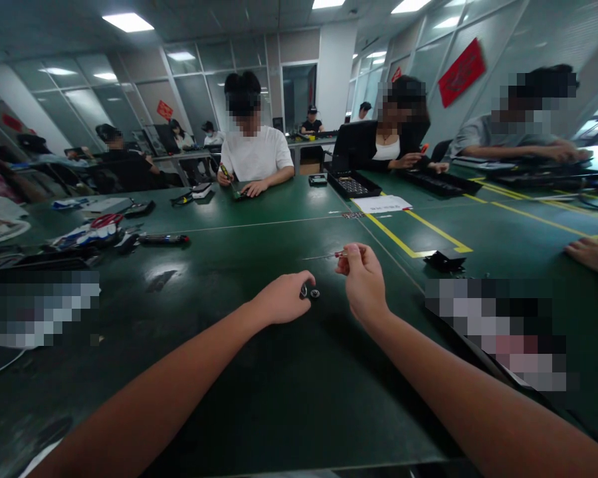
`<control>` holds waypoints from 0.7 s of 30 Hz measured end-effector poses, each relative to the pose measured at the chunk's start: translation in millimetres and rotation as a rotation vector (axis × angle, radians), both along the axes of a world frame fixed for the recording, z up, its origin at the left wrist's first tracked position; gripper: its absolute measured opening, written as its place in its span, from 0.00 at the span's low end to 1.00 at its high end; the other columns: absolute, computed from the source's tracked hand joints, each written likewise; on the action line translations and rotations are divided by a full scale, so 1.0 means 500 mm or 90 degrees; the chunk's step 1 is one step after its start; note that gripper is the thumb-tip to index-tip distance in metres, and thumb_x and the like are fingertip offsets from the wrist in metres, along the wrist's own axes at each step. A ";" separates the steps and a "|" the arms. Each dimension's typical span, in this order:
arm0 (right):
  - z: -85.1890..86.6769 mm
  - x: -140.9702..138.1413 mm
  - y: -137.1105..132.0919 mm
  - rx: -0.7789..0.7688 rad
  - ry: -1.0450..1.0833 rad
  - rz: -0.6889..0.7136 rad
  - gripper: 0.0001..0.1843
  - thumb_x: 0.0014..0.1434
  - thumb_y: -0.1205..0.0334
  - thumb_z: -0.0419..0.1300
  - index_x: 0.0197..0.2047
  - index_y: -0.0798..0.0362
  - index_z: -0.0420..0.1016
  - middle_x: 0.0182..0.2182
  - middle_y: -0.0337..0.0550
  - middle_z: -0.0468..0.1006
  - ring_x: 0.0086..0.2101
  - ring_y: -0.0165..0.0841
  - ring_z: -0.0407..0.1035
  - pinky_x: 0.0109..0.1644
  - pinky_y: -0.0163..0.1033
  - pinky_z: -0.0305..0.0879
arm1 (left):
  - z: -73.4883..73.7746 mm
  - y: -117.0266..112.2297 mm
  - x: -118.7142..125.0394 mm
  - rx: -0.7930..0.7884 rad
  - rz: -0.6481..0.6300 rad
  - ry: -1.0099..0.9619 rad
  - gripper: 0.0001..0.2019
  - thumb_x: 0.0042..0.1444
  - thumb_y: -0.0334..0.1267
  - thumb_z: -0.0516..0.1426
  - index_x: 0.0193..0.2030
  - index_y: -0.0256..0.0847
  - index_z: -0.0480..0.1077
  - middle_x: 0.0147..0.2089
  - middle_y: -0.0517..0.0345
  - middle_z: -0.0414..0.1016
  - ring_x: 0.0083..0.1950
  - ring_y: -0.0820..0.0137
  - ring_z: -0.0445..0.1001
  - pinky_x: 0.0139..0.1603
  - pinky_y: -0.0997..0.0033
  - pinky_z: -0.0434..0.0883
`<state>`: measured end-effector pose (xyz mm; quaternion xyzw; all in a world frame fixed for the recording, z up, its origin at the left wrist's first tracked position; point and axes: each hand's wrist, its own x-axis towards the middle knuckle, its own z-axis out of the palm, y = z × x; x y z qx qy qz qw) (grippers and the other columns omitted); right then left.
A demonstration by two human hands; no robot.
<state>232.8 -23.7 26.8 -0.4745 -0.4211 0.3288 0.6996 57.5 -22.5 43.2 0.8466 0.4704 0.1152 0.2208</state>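
My left hand point(283, 299) rests on the dark green table point(259, 385), its fingers curled around a small dark round part point(304, 290). A second small round part point(315, 293) lies on the table just to its right. My right hand point(363, 279) is raised a little above the table and grips a thin screwdriver point(329, 255) with a red handle; its metal shaft points left, level with the table. The two hands are a short way apart.
A small black block point(444, 259) sits right of my hands by yellow floor-tape lines point(403, 242). Tools and a marker point(163, 238) lie at the left. Black trays point(353, 184) and paper point(387, 203) are farther back. Several people sit around the table; another person's hand point(594, 254) rests at right.
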 end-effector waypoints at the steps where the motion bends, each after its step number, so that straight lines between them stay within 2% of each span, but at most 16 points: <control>1: 0.000 0.000 0.000 0.000 -0.001 0.002 0.15 0.63 0.45 0.58 0.39 0.48 0.70 0.28 0.35 0.71 0.29 0.30 0.67 0.35 0.40 0.67 | -0.002 0.005 0.009 -0.001 -0.001 0.026 0.18 0.57 0.39 0.60 0.55 0.47 0.71 0.49 0.53 0.78 0.48 0.59 0.77 0.45 0.63 0.73; 4: 0.000 0.000 -0.001 0.001 -0.005 0.014 0.14 0.63 0.46 0.57 0.39 0.48 0.70 0.28 0.35 0.71 0.29 0.30 0.66 0.35 0.40 0.66 | -0.004 0.022 0.032 0.004 0.003 0.097 0.17 0.58 0.49 0.62 0.52 0.48 0.73 0.50 0.53 0.79 0.50 0.56 0.77 0.45 0.61 0.72; 10: 0.003 -0.001 -0.004 -0.001 -0.006 0.020 0.14 0.63 0.45 0.57 0.39 0.47 0.70 0.28 0.34 0.71 0.29 0.31 0.66 0.35 0.39 0.66 | -0.001 0.029 0.040 -0.006 -0.003 0.146 0.13 0.57 0.48 0.62 0.44 0.43 0.74 0.43 0.52 0.79 0.42 0.59 0.77 0.39 0.65 0.70; 17: 0.003 -0.001 -0.005 -0.005 -0.006 0.025 0.14 0.63 0.46 0.58 0.39 0.47 0.70 0.29 0.35 0.71 0.30 0.31 0.67 0.37 0.40 0.66 | -0.009 0.028 0.004 -0.003 0.062 0.052 0.11 0.56 0.43 0.58 0.44 0.44 0.74 0.42 0.54 0.79 0.41 0.61 0.76 0.39 0.65 0.69; 19: 0.003 -0.001 -0.005 -0.007 -0.004 0.026 0.14 0.63 0.45 0.58 0.39 0.47 0.70 0.29 0.35 0.71 0.30 0.31 0.66 0.37 0.40 0.66 | -0.008 0.033 -0.018 -0.029 0.058 -0.001 0.12 0.57 0.42 0.55 0.44 0.44 0.76 0.42 0.54 0.79 0.42 0.62 0.76 0.40 0.65 0.69; 21: 0.005 -0.001 -0.006 -0.009 0.000 0.026 0.14 0.63 0.45 0.58 0.39 0.47 0.70 0.29 0.36 0.72 0.30 0.31 0.66 0.37 0.40 0.66 | -0.005 0.036 -0.049 -0.089 0.070 -0.062 0.13 0.58 0.41 0.52 0.41 0.43 0.76 0.40 0.54 0.78 0.39 0.64 0.75 0.38 0.67 0.68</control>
